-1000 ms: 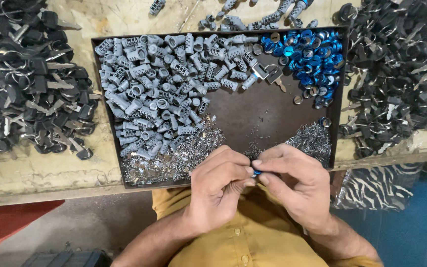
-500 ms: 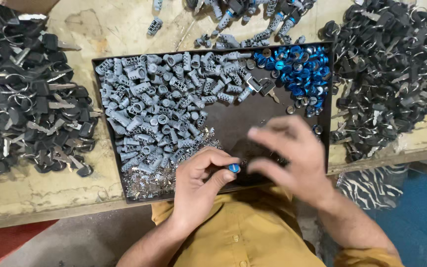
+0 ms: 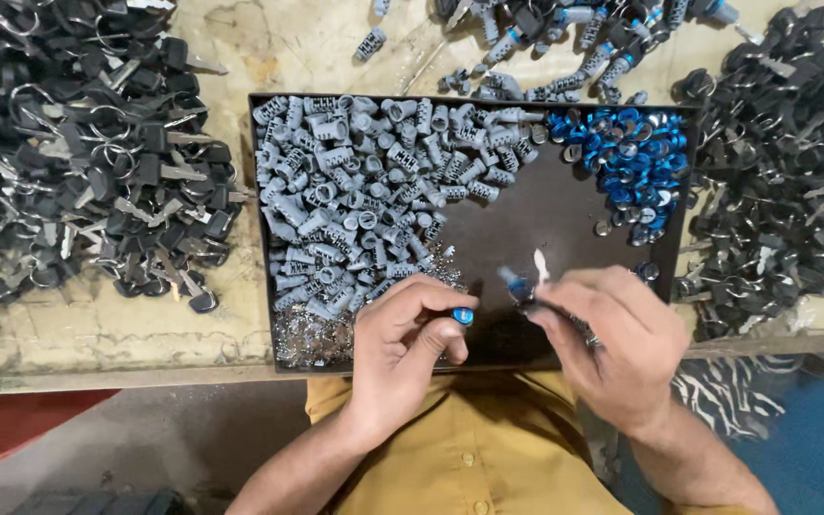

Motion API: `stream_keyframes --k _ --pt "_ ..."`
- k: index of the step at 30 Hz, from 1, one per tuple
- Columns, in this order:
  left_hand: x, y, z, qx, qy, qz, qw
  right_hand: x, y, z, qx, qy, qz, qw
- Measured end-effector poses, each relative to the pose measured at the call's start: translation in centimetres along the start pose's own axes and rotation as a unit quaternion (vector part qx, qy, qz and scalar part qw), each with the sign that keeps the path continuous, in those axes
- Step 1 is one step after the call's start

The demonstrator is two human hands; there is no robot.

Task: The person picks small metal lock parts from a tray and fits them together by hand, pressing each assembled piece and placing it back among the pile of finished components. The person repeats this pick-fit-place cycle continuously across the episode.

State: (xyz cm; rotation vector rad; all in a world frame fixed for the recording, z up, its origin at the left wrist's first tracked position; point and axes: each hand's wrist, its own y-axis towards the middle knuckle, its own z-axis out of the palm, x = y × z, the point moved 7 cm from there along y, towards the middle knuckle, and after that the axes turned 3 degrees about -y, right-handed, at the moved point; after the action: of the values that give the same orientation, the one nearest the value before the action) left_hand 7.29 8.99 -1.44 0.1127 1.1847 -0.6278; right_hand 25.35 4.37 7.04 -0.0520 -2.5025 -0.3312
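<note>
Left hand [image 3: 402, 343] pinched shut around a small blue-capped cylinder [image 3: 463, 316], over the near edge of the dark tray [image 3: 545, 224]. Right hand [image 3: 612, 339] just beside, apart from the left, clamped on a thin metal tool [image 3: 541, 300]. Grey cylinders [image 3: 364, 191] heaped on the tray's left, blue caps [image 3: 636, 157] in its far right corner.

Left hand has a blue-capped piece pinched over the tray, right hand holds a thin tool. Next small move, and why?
Probably bring the right hand and its thin tool to the blue-capped piece pinched in the left hand. The two are apart over the dark tray, cap facing the tool.
</note>
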Motion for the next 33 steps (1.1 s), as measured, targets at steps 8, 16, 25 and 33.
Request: stream_keyframes --k 8,16,25,33 --pt "-2.1 0.3 1.5 0.075 0.130 0.092 0.984 0.8 -2.5 0.7 0.065 0.201 0.060 0.976" --pt "-5.3 -1.5 4.0 0.204 0.344 0.281 0.873 1.3 -2.8 0.9 0.105 0.133 0.001 0.986" --pt "-4.6 -1.2 1.7 0.034 0.276 0.184 0.943 -1.2 -0.7 3.0 0.228 0.315 0.121 0.913" --pt "-2.5 -3.2 -2.3 -0.113 0.213 0.205 0.949 2.9 4.7 -2.4 -0.009 -0.063 -0.078 0.995"
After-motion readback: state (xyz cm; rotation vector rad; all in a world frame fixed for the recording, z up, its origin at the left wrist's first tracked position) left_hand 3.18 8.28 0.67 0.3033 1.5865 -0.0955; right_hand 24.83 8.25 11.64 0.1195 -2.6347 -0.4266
